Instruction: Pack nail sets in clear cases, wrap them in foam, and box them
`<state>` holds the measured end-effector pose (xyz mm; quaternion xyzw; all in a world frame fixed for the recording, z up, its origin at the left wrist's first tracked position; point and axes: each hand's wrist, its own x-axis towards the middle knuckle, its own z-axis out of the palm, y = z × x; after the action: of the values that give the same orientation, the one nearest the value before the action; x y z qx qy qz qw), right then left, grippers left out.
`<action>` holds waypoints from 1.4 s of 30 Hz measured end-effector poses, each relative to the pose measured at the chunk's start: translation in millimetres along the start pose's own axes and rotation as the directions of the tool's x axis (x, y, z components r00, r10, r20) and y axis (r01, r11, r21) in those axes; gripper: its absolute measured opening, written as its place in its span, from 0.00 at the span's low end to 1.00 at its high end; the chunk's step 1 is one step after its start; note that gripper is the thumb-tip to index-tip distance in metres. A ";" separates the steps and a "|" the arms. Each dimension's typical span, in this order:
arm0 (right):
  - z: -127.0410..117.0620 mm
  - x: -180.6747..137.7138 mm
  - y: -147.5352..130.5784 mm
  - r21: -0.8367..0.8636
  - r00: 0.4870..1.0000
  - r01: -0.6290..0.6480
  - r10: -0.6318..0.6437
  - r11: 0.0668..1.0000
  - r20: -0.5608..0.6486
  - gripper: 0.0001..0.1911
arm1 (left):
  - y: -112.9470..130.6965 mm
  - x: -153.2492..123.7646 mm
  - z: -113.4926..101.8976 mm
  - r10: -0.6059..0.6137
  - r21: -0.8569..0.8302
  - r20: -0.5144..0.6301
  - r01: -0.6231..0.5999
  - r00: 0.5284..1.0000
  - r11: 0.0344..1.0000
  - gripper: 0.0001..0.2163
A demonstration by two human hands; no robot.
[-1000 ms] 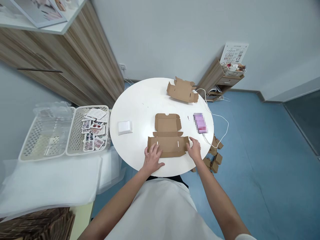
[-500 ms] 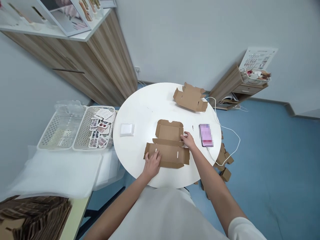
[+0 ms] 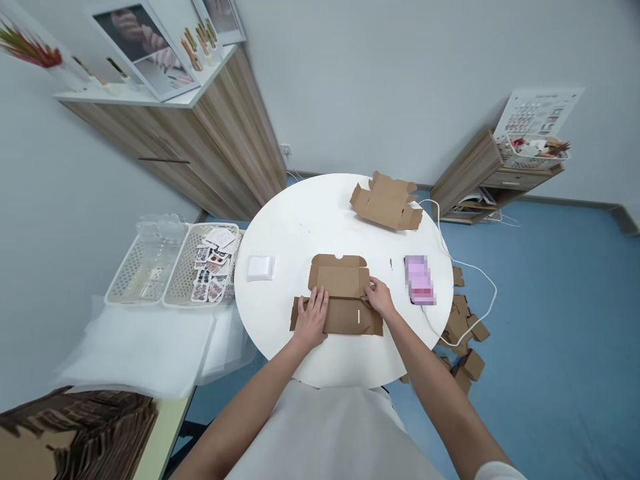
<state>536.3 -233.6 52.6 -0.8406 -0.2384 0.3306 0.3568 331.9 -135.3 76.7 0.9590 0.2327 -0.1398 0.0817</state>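
The left hand (image 3: 311,320) lies spread and released, palm down over the left part of an unfolded brown cardboard box blank (image 3: 340,278), while the right hand (image 3: 381,298) bends its fingers against the blank's right edge, near the crease. From where I stand, I cannot tell whether those right fingertips are pinching the board or merely touching it. The blank rests on a round white counter (image 3: 280,220), directly beneath the hands, before a person in a white short-sleeved top (image 3: 335,433).

Beyond the right hand, near the counter's far edge, sits a second brown cardboard blank (image 3: 387,203), its flaps partly raised. Just to the right of the right hand lies a flat rectangular device (image 3: 420,279), its pink and purple face blurred, with a thin white cable (image 3: 480,269) looping off the counter. Below, on the blue floor (image 3: 550,333), brown cardboard boxes (image 3: 473,365) are strewn.

Left of the left hand, a square white packet (image 3: 261,267) lies near the counter's rim. Farther left stand two white perforated plastic baskets (image 3: 175,283), the nearer one holding small printed cards (image 3: 213,273). Translucent white sheets (image 3: 145,340) spread in front of them, beside stacked brown cardboard (image 3: 110,433).
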 end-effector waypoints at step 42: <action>78.8 -112.9 -13.8 -0.800 0.977 0.205 -0.159 0.563 0.139 0.49 | -84.7 -46.7 57.9 -0.345 -0.772 0.004 0.222 0.939 0.595 0.28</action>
<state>401.4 -261.9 65.1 -0.8725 -0.4570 0.1682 -0.0399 239.0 -93.6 28.5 0.7924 0.4245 0.0302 0.4370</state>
